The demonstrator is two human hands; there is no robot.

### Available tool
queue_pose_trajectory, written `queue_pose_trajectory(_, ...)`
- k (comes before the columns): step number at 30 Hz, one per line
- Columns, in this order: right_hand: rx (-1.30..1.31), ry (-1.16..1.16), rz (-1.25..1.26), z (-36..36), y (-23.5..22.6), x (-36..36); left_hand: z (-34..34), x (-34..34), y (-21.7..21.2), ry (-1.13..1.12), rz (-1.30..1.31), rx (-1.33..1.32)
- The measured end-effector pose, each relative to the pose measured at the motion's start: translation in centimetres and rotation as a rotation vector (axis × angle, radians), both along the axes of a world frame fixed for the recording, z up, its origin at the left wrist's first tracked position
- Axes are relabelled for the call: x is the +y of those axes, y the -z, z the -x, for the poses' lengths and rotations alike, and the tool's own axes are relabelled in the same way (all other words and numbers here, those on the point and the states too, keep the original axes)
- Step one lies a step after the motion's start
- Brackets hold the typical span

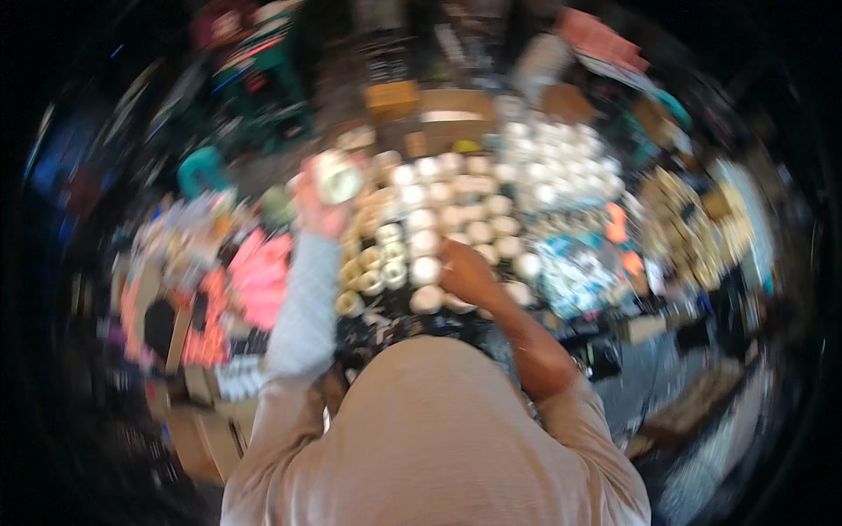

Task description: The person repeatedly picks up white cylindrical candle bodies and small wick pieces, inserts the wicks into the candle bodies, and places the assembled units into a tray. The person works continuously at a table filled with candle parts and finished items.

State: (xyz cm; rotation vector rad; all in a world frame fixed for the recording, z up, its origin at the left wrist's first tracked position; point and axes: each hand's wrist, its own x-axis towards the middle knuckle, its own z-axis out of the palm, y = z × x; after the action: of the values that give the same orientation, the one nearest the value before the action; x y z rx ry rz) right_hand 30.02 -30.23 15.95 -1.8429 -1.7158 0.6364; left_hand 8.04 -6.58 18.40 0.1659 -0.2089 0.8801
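The whole picture is smeared by motion. My left hand [317,210], its forearm in a light grey sleeve, is raised at the far left edge of the rows, closed around a pale greenish-white round roll-like thing [339,178]. Over the near middle of the rows is my right hand [465,273], its back toward me, beside a white round piece [425,269]. Its fingers are too blurred and hidden to read. Around both hands stand several rows of cream and white round pieces [479,232]. Yellowish hollow, ring-like ones [370,282] stand nearer my left arm.
Pink cloth-like bundles [261,279] lie to the left, with cardboard [203,438] below them. At the right are clear-topped white pieces [570,162], a blue-and-white heap [570,272] and tan bundles [688,223]. Boxes [456,118] stand at the back.
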Motion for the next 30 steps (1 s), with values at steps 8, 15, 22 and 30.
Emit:
queue_pose_trajectory(8, 0.013, -0.207, 0.24, -3.0, 1.0, -6.4, -1.2, -3.5, -6.5, -0.189, 0.317, 0.239)
queue_pose_trajectory(15, 0.178, 0.033, -0.446, -0.8, -7.7, -2.6, -1.3, -4.5, -8.2, -0.207, 0.278, 0.28)
queue_pose_trajectory(22, 0.022, -0.23, -1.087, 3.5, -16.5, 3.3, -1.8, -6.2, -9.6, -0.19, 0.275, 0.375)
queue_pose_trajectory(30, -0.352, -0.392, -1.149, 6.1, -16.7, 8.9, -1.2, -6.3, -8.0, -0.085, 0.131, 0.323)
